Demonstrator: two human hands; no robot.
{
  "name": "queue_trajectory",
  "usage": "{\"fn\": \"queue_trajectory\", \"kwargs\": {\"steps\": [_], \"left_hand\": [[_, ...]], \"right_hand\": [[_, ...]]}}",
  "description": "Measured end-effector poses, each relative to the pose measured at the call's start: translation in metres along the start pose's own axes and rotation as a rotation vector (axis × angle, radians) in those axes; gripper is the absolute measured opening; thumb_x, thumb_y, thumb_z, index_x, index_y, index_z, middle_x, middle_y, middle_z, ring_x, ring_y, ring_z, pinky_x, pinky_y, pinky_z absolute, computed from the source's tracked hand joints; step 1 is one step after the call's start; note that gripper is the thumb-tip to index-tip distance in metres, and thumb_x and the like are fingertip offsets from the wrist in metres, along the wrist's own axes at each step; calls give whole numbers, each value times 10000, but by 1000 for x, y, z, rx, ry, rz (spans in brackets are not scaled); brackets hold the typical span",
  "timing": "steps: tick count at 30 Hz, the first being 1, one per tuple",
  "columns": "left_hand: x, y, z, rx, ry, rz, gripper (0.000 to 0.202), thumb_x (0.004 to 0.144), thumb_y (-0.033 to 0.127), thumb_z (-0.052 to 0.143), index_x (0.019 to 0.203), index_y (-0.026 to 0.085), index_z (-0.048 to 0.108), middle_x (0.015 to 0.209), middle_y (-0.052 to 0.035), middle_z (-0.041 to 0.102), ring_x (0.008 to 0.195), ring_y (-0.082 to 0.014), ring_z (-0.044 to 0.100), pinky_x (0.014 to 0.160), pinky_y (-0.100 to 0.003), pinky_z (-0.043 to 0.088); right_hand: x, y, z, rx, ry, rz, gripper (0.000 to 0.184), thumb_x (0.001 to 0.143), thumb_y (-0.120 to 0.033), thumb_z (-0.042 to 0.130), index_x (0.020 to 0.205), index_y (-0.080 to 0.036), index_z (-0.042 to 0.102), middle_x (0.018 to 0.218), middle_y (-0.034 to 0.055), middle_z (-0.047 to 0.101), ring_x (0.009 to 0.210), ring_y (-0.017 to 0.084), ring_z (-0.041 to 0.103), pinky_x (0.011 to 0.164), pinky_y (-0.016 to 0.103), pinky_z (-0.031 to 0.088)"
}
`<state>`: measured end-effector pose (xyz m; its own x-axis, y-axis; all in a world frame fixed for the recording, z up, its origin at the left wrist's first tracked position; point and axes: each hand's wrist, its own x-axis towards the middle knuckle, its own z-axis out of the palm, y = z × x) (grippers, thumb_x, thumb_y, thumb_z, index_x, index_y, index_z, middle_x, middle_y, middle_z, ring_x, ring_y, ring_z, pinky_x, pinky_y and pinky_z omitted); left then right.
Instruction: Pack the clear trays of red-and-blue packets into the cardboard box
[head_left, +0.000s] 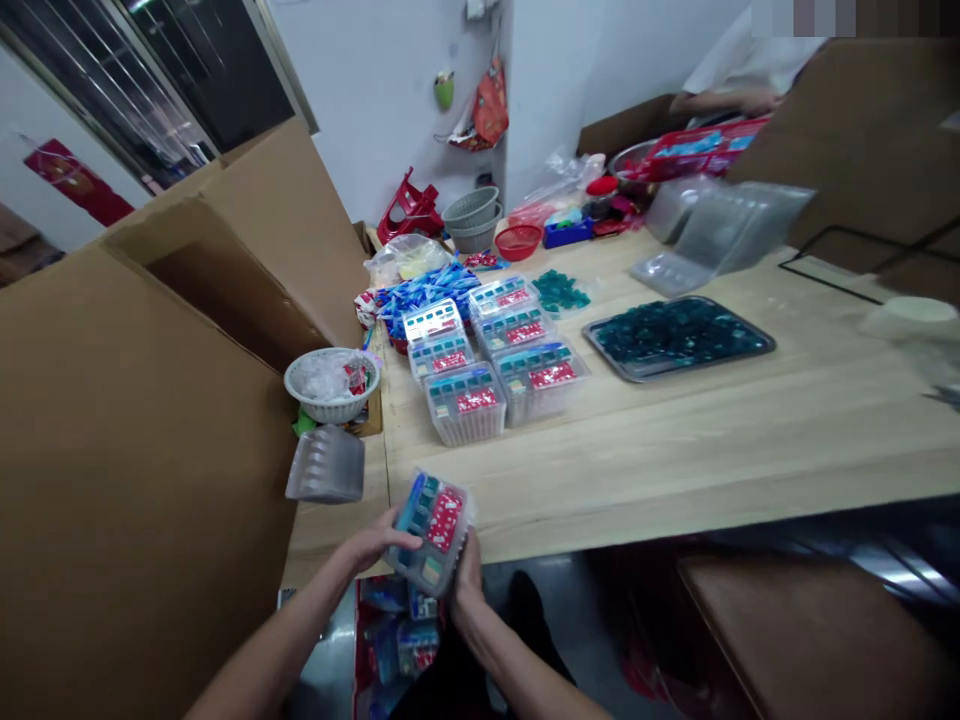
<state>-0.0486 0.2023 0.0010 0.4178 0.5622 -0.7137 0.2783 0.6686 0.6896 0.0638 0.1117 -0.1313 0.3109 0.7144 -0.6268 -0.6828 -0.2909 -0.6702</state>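
Between my two hands, over the table's front edge, is a stack of clear plastic trays (433,535), tilted. Its top tray holds a blue pen-like piece, dark teal pieces, a red patterned packet and a small pale block. My left hand (380,540) grips the stack's left side, thumb over the top. My right hand (466,578) is closed round its right side; some fingers are hidden behind. Several similar filled stacks (465,402) stand in two rows farther back on the table. Below the edge, a red crate (364,650) contains more filled trays.
A metal tray of teal pieces (679,338) lies right of the stacks. Behind them is a heap of blue pens (427,295). A white basket (332,385) and empty trays (327,465) stand left, beside a large cardboard box (150,450). Another person's arm (724,102) shows at the back right.
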Motion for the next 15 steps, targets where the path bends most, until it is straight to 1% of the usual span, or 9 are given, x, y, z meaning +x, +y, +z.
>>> {"fn": "queue_trajectory", "kwargs": {"steps": [3,4,6,9,11,13,15], "left_hand": [[6,12,-10,155,-229,-22,608,505,204,790,1088,181,619,1034,-60,670,953,-229,600,820,-314,471],[8,15,-10,193,-284,-16,599,504,204,793,1078,182,622,1043,-55,666,962,-227,593,834,-314,463],[12,18,-10,247,-352,-3,569,511,210,796,1054,180,628,1049,-51,663,968,-226,585,842,-312,454],[16,16,-9,267,-389,15,559,526,218,796,1054,167,621,1045,-64,662,975,-234,585,837,-313,455],[17,15,-11,242,-395,17,581,532,225,793,1080,164,607,1041,-72,662,961,-237,593,822,-316,464],[19,16,-17,204,-393,2,600,535,230,789,1100,164,596,1030,-77,665,932,-236,603,794,-319,478],[21,18,-25,145,-376,-41,605,518,216,793,1091,161,604,998,-82,677,890,-232,617,767,-317,489]], "right_hand": [[-26,14,-8,80,147,123,559,750,-664,453,1036,-230,660,898,26,721,904,282,646,721,357,524],[-31,16,-9,121,201,164,560,741,-667,467,1052,-239,652,928,22,719,933,279,640,739,359,523],[-33,15,-9,197,280,214,571,727,-674,482,1060,-238,643,966,24,714,964,273,633,763,364,523],[-27,7,-3,296,309,250,584,733,-671,468,1033,-203,645,946,47,718,939,274,644,765,375,526],[-24,0,0,335,328,278,544,742,-638,493,1007,-188,645,900,47,724,927,270,647,767,369,525],[-25,-6,2,360,366,298,487,739,-596,540,977,-185,647,852,40,727,932,261,643,777,354,519],[-28,-11,2,383,387,297,458,733,-580,563,935,-180,659,817,47,727,917,264,646,767,355,520]]}}
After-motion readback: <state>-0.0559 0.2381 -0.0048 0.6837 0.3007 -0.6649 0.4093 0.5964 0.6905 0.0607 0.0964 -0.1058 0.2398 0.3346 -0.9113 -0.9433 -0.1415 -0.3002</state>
